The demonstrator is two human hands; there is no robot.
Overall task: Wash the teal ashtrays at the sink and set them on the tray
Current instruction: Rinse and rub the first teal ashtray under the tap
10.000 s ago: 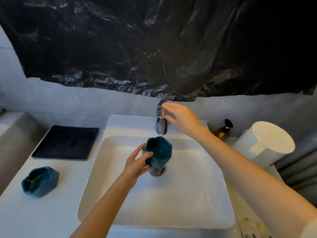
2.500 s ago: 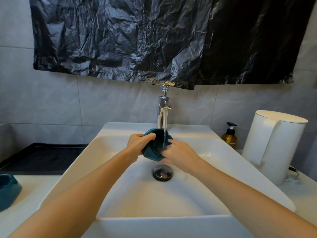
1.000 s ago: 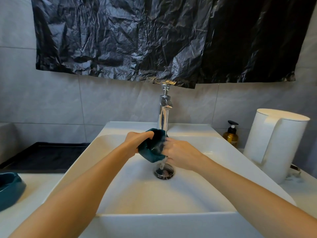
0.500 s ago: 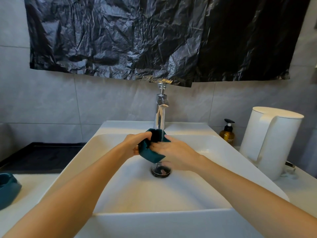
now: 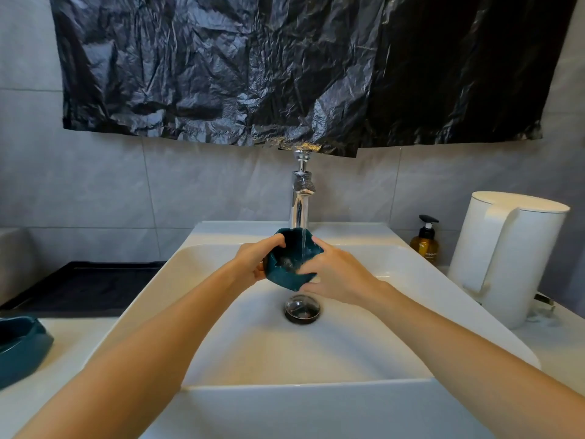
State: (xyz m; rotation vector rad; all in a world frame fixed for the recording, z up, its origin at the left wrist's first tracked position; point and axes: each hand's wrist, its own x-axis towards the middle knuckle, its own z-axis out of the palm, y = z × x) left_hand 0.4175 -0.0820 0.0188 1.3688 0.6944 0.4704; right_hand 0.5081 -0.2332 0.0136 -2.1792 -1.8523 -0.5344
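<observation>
A white rectangular sink [image 5: 316, 359] sits on a pale counter [image 5: 72, 350] against a wall of large grey tiles [image 5: 196, 185]. A crinkled black plastic sheet [image 5: 285, 68] hangs across the upper wall, its lower edge just above the chrome tap [image 5: 300, 198]. A thin stream of water runs from the tap into a teal ashtray [image 5: 289, 264], which is held over the basin above the round dark drain [image 5: 302, 308].

The left hand [image 5: 256, 261] is curled round the ashtray's left side, thumb hooked over the rim. The right hand [image 5: 335, 274] clasps its right side, with fingers wrapped over the near edge and rim. Both hands are closed on it, and the dish tilts so its hollow faces the camera.

On the counter to the left, a second teal ashtray [image 5: 19, 346] rests at the frame's edge, apart from the sink. Behind it lies a flat black tray [image 5: 82, 286] beside the sink's left rim. To the right of the sink stand a small amber pump bottle [image 5: 424, 245] by the wall and a tall white kettle [image 5: 506, 255] near it.
</observation>
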